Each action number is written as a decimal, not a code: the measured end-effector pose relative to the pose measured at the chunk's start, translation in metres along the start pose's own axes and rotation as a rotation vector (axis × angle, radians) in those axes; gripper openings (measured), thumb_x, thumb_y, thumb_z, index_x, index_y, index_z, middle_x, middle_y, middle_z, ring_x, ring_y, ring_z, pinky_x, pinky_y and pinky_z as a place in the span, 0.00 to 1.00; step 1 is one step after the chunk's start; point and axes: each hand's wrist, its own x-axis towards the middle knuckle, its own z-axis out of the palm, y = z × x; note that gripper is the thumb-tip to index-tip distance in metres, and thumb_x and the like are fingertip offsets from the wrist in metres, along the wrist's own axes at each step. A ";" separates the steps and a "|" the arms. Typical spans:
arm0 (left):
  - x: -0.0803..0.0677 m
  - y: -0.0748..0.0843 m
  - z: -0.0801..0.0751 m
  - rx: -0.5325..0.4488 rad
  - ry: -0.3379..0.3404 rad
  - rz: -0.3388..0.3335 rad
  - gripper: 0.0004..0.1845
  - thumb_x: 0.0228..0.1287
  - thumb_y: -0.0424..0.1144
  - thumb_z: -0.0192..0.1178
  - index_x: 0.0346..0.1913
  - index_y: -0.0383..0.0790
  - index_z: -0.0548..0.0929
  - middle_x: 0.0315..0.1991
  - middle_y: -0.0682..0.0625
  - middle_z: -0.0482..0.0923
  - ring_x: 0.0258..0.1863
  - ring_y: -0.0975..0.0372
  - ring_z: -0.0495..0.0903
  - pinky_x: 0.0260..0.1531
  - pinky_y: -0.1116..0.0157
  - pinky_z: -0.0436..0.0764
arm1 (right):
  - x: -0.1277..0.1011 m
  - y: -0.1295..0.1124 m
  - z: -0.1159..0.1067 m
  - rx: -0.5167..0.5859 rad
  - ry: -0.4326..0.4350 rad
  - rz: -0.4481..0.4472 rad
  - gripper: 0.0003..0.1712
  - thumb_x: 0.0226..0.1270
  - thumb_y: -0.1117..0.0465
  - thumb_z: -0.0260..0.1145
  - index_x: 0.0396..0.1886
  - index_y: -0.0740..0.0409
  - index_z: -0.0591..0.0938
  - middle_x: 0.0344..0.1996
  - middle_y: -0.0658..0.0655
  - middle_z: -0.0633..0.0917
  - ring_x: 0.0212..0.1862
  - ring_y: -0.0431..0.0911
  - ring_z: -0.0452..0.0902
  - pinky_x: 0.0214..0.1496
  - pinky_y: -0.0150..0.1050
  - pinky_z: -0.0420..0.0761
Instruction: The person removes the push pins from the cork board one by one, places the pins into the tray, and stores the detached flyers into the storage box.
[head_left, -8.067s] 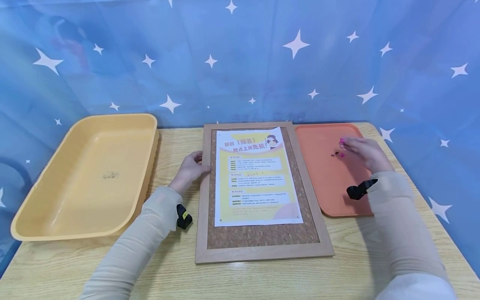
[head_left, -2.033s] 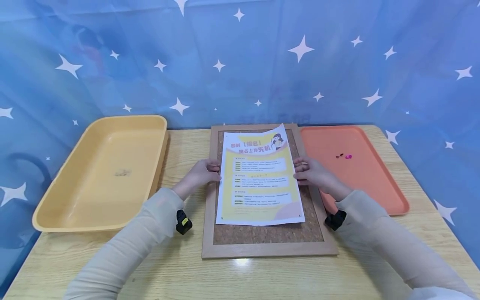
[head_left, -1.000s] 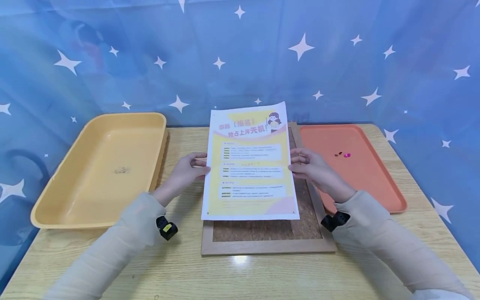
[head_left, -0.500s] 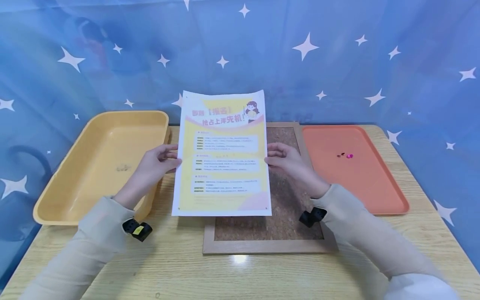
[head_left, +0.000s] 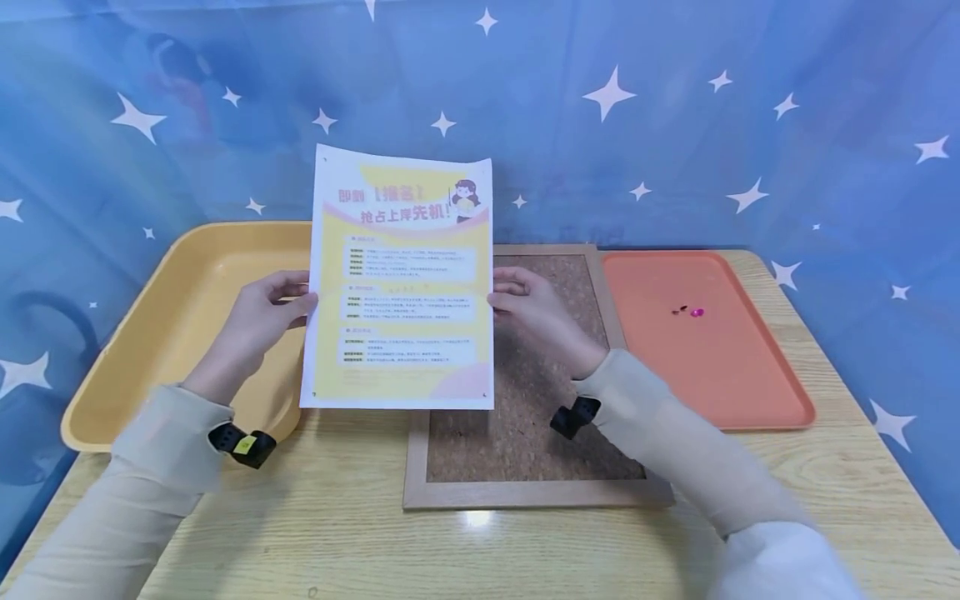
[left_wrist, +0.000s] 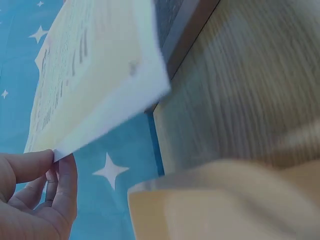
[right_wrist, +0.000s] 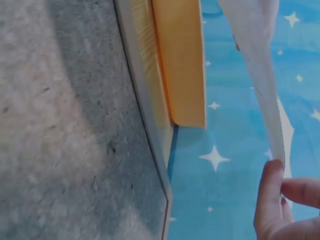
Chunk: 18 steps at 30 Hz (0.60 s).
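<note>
A printed yellow-and-white paper poster [head_left: 405, 283] hangs upright in the air, spread between my two hands. My left hand [head_left: 255, 321] pinches its left edge between thumb and fingers, as the left wrist view also shows on the paper [left_wrist: 100, 75]. On the opposite edge, my right hand [head_left: 543, 312] pinches the sheet at about mid-height. Small holes show at the poster's corners. Behind and right of it lies a cork board [head_left: 525, 442] in a wooden frame, its upper left part hidden by the paper. The poster also overlaps the right side of a yellow tub [head_left: 120, 375].
At the right, an orange tray [head_left: 735, 375] holds a few small dark bits and a bright pink push pin [head_left: 697, 312]. The wooden table [head_left: 360, 533] stretches in front. A blue star-patterned cloth [head_left: 555, 100] closes off the back.
Earlier the right hand was over the orange tray with a pink pin while the poster lay on the board. Both hands have since gripped the poster, lifted it and carried it left toward the tub.
</note>
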 end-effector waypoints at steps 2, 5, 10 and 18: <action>0.002 0.000 -0.004 0.003 0.015 -0.004 0.26 0.73 0.43 0.48 0.70 0.36 0.64 0.60 0.40 0.68 0.53 0.55 0.73 0.52 0.65 0.81 | 0.002 -0.001 0.004 0.014 -0.004 -0.007 0.24 0.71 0.66 0.54 0.66 0.61 0.66 0.58 0.64 0.76 0.55 0.51 0.77 0.64 0.53 0.74; 0.005 -0.002 -0.010 0.006 0.033 -0.025 0.27 0.73 0.44 0.48 0.70 0.37 0.63 0.61 0.39 0.68 0.53 0.55 0.73 0.58 0.57 0.79 | 0.006 -0.001 0.012 0.033 -0.004 -0.012 0.24 0.71 0.67 0.54 0.65 0.62 0.67 0.57 0.64 0.77 0.55 0.51 0.77 0.64 0.53 0.74; 0.007 -0.008 -0.021 0.020 0.047 -0.054 0.29 0.73 0.46 0.47 0.71 0.37 0.61 0.65 0.36 0.67 0.56 0.51 0.73 0.62 0.50 0.74 | 0.012 0.000 0.028 0.095 -0.008 0.008 0.23 0.71 0.68 0.55 0.64 0.62 0.67 0.55 0.63 0.76 0.50 0.47 0.77 0.64 0.51 0.74; 0.031 -0.043 -0.041 -0.017 0.094 -0.104 0.30 0.69 0.50 0.54 0.70 0.42 0.66 0.60 0.40 0.73 0.51 0.55 0.78 0.55 0.55 0.80 | 0.026 0.004 0.057 0.182 0.038 0.077 0.22 0.69 0.69 0.56 0.62 0.63 0.71 0.50 0.60 0.78 0.44 0.43 0.76 0.58 0.43 0.78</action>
